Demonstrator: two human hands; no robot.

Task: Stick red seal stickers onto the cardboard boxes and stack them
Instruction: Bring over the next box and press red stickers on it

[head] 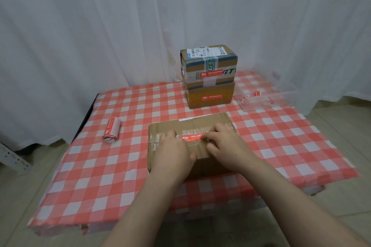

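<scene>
Squarely under both fingertips (206,136): red sticker (190,138) atop box (200,126).

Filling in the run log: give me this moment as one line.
step: pressing red sticker onto near box | left hand, right hand: both on it | stack: two boxes, stickered

- Left hand (174,150) lies palm down, fingers (169,135) together and pointing toward 12 o'clock, thumb (191,155) spread out toward 3 o'clock.
- Right hand (224,144) lies palm down just beside the left, at its 3 o'clock, knuckles raised.
- Right fingers (210,136) curl toward 9 o'clock, tips pressed flat and bunched close to the left fingertips.
- Neither hand grips anything; both press downward.
- Both forearms are bare, coming in from 5 to 6 o'clock and converging toward the hands, the right one crossing the lower right corner.
</scene>
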